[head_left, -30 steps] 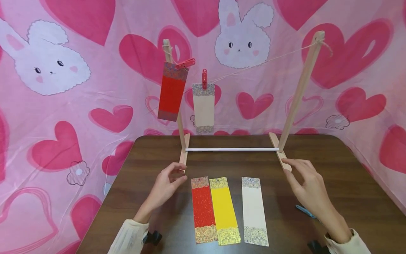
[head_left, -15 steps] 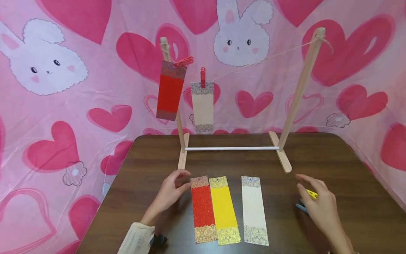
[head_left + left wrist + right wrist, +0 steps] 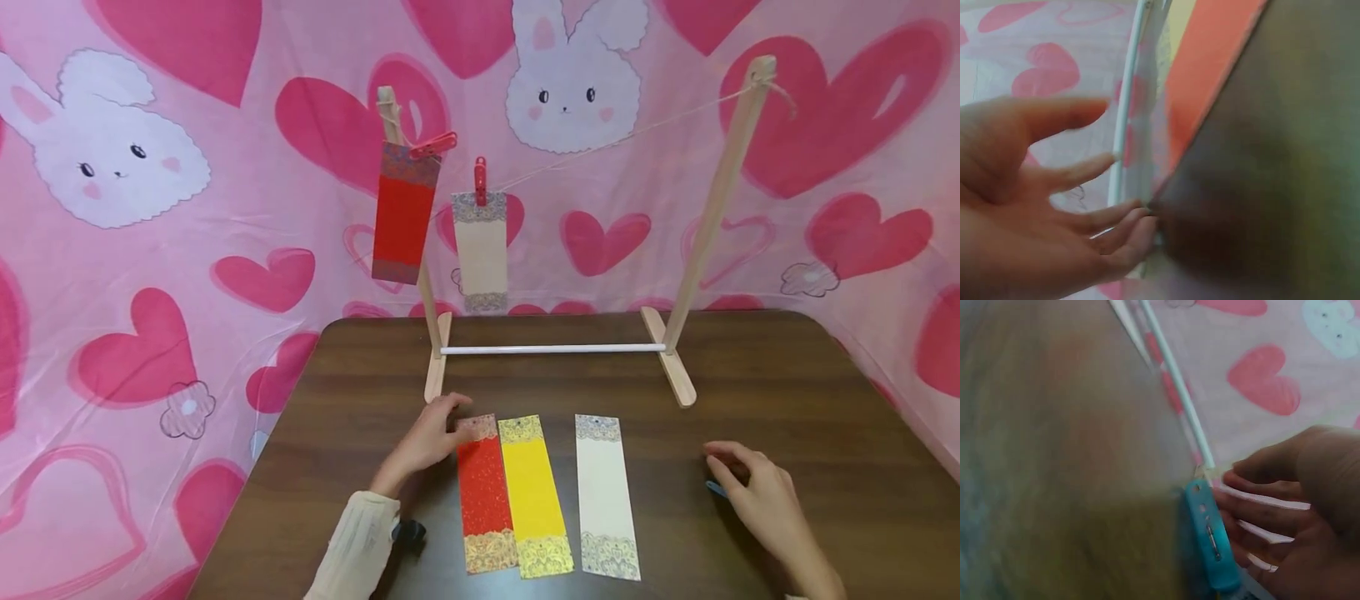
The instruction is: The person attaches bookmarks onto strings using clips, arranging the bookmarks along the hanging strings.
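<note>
At lower centre, a red paper strip (image 3: 483, 492) is overlapped by the spread, empty left hand (image 3: 429, 435); a blue plastic clip (image 3: 1212, 534), apparently laid handy, by the loosely curved right hand (image 3: 763, 498), nothing visibly gripped.

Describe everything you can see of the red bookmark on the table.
The red bookmark is a long, thin, paper-like strip, its red middle lightly speckled, both ends lace-patterned in gold tones. It lies on the brown table, close beside the yellow bookmark. The left hand hides part of its upper left edge; whether they touch is unclear.
</note>
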The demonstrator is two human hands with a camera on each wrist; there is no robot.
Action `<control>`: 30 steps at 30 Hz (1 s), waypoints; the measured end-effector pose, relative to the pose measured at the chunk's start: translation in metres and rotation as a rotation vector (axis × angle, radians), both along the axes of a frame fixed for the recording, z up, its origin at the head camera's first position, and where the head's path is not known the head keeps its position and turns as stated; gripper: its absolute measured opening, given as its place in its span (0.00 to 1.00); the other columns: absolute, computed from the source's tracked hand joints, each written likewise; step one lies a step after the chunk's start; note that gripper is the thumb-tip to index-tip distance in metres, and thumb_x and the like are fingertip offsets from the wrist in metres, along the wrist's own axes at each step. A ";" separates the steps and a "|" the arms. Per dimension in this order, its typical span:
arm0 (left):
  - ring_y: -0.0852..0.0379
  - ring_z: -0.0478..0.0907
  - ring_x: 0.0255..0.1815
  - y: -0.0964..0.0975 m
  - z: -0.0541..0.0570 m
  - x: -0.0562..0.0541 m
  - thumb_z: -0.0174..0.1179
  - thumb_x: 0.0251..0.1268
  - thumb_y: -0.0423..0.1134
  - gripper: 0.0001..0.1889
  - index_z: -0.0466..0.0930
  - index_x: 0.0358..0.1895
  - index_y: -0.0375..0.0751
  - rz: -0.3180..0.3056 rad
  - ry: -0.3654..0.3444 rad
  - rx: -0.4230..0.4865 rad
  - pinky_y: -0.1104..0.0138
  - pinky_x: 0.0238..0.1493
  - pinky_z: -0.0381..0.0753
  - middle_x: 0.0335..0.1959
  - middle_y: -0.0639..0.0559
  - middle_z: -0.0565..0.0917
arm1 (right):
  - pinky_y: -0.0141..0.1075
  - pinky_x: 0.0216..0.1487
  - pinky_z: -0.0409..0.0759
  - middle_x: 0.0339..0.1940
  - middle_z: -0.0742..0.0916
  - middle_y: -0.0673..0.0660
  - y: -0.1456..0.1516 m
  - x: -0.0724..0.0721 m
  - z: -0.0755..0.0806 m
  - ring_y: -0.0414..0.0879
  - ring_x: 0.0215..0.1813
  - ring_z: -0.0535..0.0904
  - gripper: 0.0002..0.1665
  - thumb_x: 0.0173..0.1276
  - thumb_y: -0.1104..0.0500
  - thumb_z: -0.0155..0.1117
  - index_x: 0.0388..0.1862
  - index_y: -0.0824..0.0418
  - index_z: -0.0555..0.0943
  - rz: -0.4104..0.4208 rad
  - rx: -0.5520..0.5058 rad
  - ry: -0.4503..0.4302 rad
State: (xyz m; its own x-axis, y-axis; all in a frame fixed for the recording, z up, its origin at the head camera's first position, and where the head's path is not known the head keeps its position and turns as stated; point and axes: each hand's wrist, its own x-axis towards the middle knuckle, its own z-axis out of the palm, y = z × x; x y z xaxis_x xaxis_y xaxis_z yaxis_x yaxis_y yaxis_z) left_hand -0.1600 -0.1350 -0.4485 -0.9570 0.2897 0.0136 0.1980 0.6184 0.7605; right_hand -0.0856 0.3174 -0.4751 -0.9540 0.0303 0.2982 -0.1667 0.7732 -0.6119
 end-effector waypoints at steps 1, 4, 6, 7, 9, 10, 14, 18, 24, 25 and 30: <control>0.41 0.70 0.59 0.002 0.002 -0.002 0.68 0.61 0.36 0.24 0.75 0.60 0.35 -0.022 -0.014 -0.044 0.45 0.59 0.74 0.57 0.39 0.76 | 0.26 0.39 0.73 0.40 0.89 0.55 0.001 0.000 -0.001 0.34 0.42 0.77 0.10 0.70 0.60 0.66 0.48 0.60 0.85 0.005 0.022 -0.015; 0.44 0.67 0.59 0.007 0.007 -0.005 0.71 0.57 0.42 0.30 0.74 0.63 0.37 -0.058 -0.057 -0.165 0.46 0.58 0.76 0.59 0.41 0.74 | 0.32 0.39 0.73 0.41 0.88 0.54 0.002 0.001 -0.004 0.49 0.45 0.78 0.10 0.70 0.59 0.66 0.48 0.61 0.85 0.008 0.055 -0.044; 0.45 0.66 0.58 0.011 0.010 -0.005 0.74 0.54 0.46 0.34 0.73 0.64 0.40 -0.047 -0.079 -0.231 0.47 0.58 0.76 0.58 0.42 0.73 | 0.31 0.39 0.73 0.41 0.88 0.54 0.002 0.001 -0.005 0.52 0.44 0.79 0.10 0.70 0.60 0.66 0.47 0.62 0.85 0.008 0.056 -0.043; 0.46 0.66 0.57 0.012 0.011 -0.005 0.75 0.52 0.47 0.36 0.73 0.64 0.40 -0.035 -0.081 -0.262 0.46 0.58 0.76 0.57 0.43 0.72 | 0.30 0.39 0.73 0.40 0.88 0.54 0.002 0.002 -0.005 0.50 0.44 0.78 0.09 0.70 0.60 0.66 0.47 0.62 0.85 0.007 0.059 -0.037; 0.45 0.65 0.57 0.015 0.011 -0.005 0.77 0.48 0.50 0.39 0.72 0.64 0.41 -0.003 -0.084 -0.316 0.44 0.59 0.74 0.56 0.42 0.71 | 0.27 0.38 0.73 0.40 0.88 0.54 0.002 0.002 -0.005 0.46 0.43 0.78 0.09 0.69 0.61 0.67 0.46 0.62 0.85 0.007 0.066 -0.022; 0.44 0.65 0.57 0.016 0.011 -0.004 0.78 0.46 0.51 0.41 0.71 0.64 0.41 0.017 -0.086 -0.339 0.43 0.59 0.72 0.55 0.41 0.71 | 0.26 0.38 0.73 0.39 0.89 0.54 0.003 0.003 -0.004 0.44 0.42 0.78 0.09 0.69 0.61 0.67 0.46 0.62 0.85 0.005 0.073 -0.012; 0.38 0.65 0.59 0.018 0.011 -0.004 0.81 0.38 0.54 0.50 0.65 0.65 0.35 0.098 -0.113 -0.419 0.39 0.63 0.67 0.56 0.36 0.70 | 0.29 0.38 0.78 0.37 0.89 0.54 0.009 0.004 0.000 0.40 0.40 0.81 0.08 0.68 0.62 0.67 0.45 0.62 0.85 -0.011 0.084 0.017; 0.40 0.72 0.51 0.019 0.015 -0.007 0.82 0.37 0.53 0.48 0.64 0.58 0.31 0.125 -0.161 -0.453 0.40 0.62 0.68 0.43 0.39 0.75 | 0.28 0.35 0.77 0.34 0.90 0.55 0.018 0.003 0.003 0.28 0.35 0.79 0.07 0.68 0.63 0.67 0.44 0.61 0.86 -0.038 0.088 0.036; 0.47 0.73 0.38 0.017 0.014 -0.009 0.81 0.40 0.51 0.35 0.71 0.44 0.34 0.105 -0.199 -0.463 0.49 0.52 0.75 0.30 0.47 0.73 | 0.30 0.28 0.71 0.27 0.89 0.51 0.031 0.010 0.008 0.25 0.29 0.77 0.10 0.66 0.59 0.70 0.44 0.62 0.85 -0.064 0.112 0.002; 0.48 0.72 0.36 0.016 0.013 -0.009 0.81 0.40 0.51 0.33 0.71 0.41 0.35 0.093 -0.196 -0.454 0.51 0.48 0.76 0.30 0.47 0.73 | 0.31 0.29 0.71 0.26 0.89 0.49 0.032 0.012 0.008 0.25 0.29 0.77 0.11 0.64 0.57 0.72 0.43 0.61 0.86 -0.058 0.119 -0.026; 0.51 0.71 0.28 0.006 0.013 -0.013 0.79 0.47 0.44 0.26 0.69 0.38 0.38 0.059 -0.214 -0.276 0.63 0.29 0.74 0.28 0.47 0.73 | 0.31 0.31 0.73 0.30 0.84 0.45 0.035 0.015 0.010 0.28 0.30 0.74 0.23 0.56 0.45 0.78 0.42 0.59 0.85 0.011 0.136 -0.242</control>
State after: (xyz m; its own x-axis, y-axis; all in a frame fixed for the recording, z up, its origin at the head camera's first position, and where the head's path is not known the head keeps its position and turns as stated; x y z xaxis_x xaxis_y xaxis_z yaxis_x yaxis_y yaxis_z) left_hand -0.1728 -0.1290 -0.4358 -0.9448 0.1990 -0.2604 0.0101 0.8118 0.5839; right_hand -0.0705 0.3528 -0.4647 -0.9980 -0.0055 0.0625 -0.0376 0.8497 -0.5260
